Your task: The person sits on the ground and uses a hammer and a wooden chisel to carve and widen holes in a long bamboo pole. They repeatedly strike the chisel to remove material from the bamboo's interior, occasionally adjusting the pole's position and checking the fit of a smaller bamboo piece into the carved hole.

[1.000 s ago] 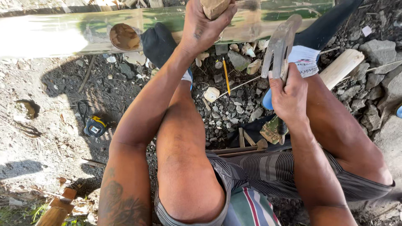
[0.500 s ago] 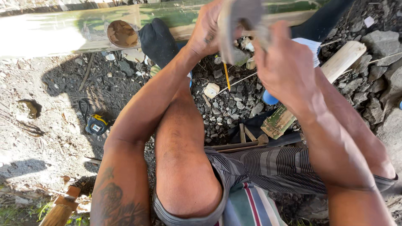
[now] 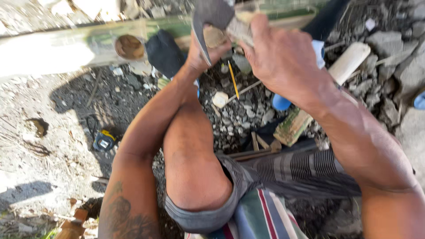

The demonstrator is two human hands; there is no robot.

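The right hand [image 3: 283, 57] is closed tight around the handle of a big knife [image 3: 212, 22]. The grey blade sticks up and curves down to a sharp edge, and the picture is a bit blurry there. The left hand [image 3: 206, 48] is just below the blade, with its fingers wrapped around a small round piece of wood [image 3: 215, 36]. The blade edge is right beside that piece, but I cannot tell if it touches.

Behind both hands lies a long bamboo pole [image 3: 66, 48]. It is pale on its left part and green near the hands. An open bamboo end [image 3: 129, 46], round and brown inside, sits against the pole, left of the left hand. A dark foot [image 3: 164, 53] rests on the pole, between the open end and the left hand.

In front of the pole the ground is grey stones and dirt. A thin yellow pencil [image 3: 233, 86] lies on the stones just below the left hand. A pale split log [image 3: 349, 62] lies to the right of the right hand, near the pole. A short green-brown block [image 3: 293, 127] lies on the stones under the right arm. A small yellow and black tape measure [image 3: 104, 140] lies on the dirt well away from the pole, left of the left arm. The person wears striped shorts [image 3: 283, 177].
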